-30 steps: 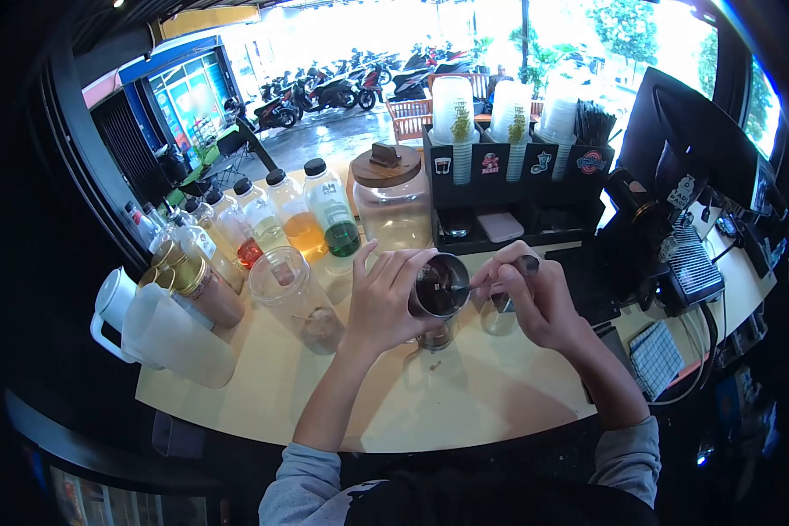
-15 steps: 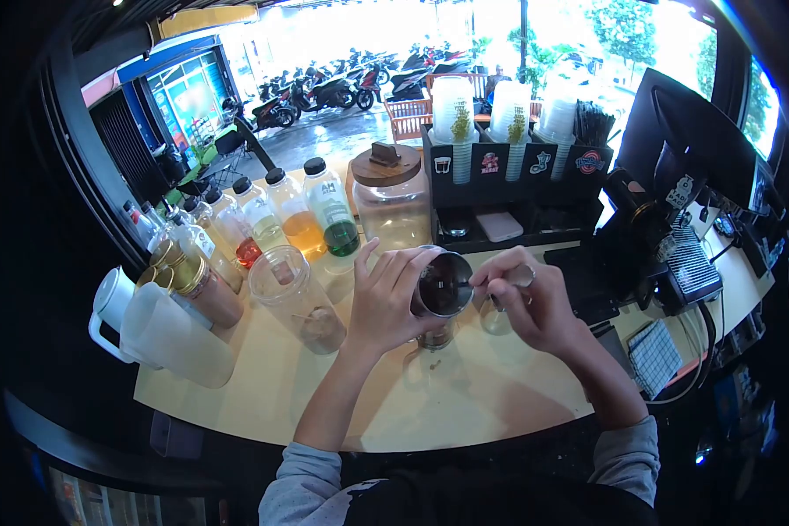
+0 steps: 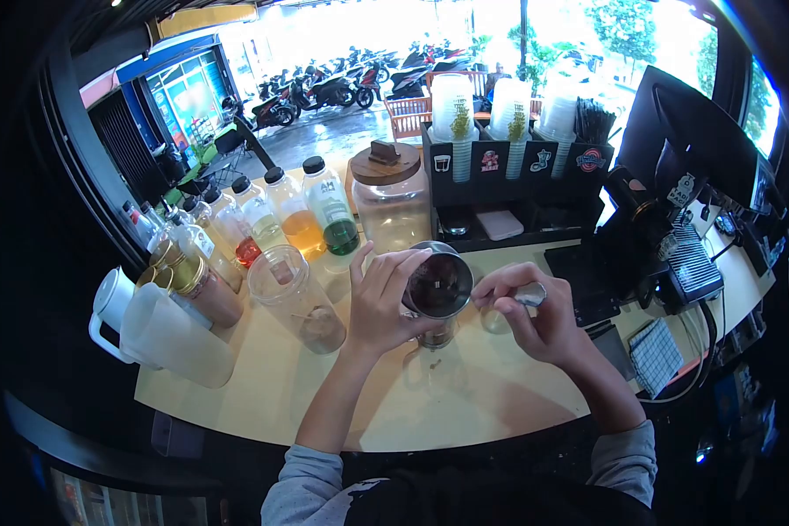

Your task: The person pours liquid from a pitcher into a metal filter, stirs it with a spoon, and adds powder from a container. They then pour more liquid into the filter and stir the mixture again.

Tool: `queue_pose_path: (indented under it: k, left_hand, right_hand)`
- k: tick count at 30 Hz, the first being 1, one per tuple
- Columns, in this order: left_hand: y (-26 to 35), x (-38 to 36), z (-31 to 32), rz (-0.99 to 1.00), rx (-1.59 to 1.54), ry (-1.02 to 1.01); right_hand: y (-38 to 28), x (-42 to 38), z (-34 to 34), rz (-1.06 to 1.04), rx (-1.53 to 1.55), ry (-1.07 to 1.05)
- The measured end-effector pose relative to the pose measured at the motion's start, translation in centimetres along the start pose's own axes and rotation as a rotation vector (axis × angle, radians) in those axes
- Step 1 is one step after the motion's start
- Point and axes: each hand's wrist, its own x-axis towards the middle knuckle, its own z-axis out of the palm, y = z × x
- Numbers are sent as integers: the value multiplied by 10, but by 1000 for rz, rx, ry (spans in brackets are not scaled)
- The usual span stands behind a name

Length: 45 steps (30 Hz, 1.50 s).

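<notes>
My left hand (image 3: 379,307) is wrapped round the side of a metal cup (image 3: 439,282), tilted so that its dark inside faces me. Beneath the cup a small glass (image 3: 437,334) stands on the counter, partly hidden. To the right, my right hand (image 3: 542,323) is closed on what looks like a metal spoon, its shiny rounded end (image 3: 529,294) showing above the fingers. Behind that hand is a clear glass vessel (image 3: 495,317), partly covered. Left of my left hand stands a tall clear plastic container (image 3: 294,298) with brownish contents low inside.
Bottles of coloured syrup (image 3: 331,210) line the back left, near a lidded glass jar (image 3: 393,202). Pitchers (image 3: 171,337) stand at the left edge. A black cup rack (image 3: 517,167) is at the back, with a coffee machine (image 3: 666,237) and checked cloth (image 3: 654,358) to the right.
My right hand has shifted slightly right and down, and the utensil's tip has left the metal cup's rim. The cup has tipped a little more towards me.
</notes>
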Motion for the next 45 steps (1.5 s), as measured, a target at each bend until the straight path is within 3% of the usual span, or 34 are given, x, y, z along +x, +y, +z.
queue_pose_path:
  k: [3, 10, 12, 17, 20, 25, 27, 35, 40, 45]
  left_hand:
    - [-2, -2, 2, 2, -12, 16]
    - [-3, -5, 6, -7, -37, 29]
    - [-4, -5, 7, -5, -38, 41]
    - [-5, -6, 9, 2, -46, 38]
    - [-6, -9, 9, -14, -68, 39]
    - [-5, -8, 8, -4, -44, 66]
    - [-5, -8, 8, -15, -46, 52]
    - [-8, -6, 7, -47, -13, 19]
    - [-11, -2, 6, -250, -162, -111]
    - [-20, -9, 16, -311, -235, -177]
  right_hand:
    - [-2, 0, -1, -59, 44, 92]
    - [4, -3, 2, 13, 142, 57]
    - [7, -3, 0, -50, 109, 145]
    - [3, -5, 3, -1, 123, 100]
    - [5, -3, -1, -131, 122, 193]
    - [-3, -11, 5, -87, 68, 101]
    - [3, -13, 9, -165, -85, 95]
    - [6, -13, 12, -113, -60, 92]
    - [7, -7, 9, -87, 39, 185]
    - [13, -9, 14, -93, -34, 139]
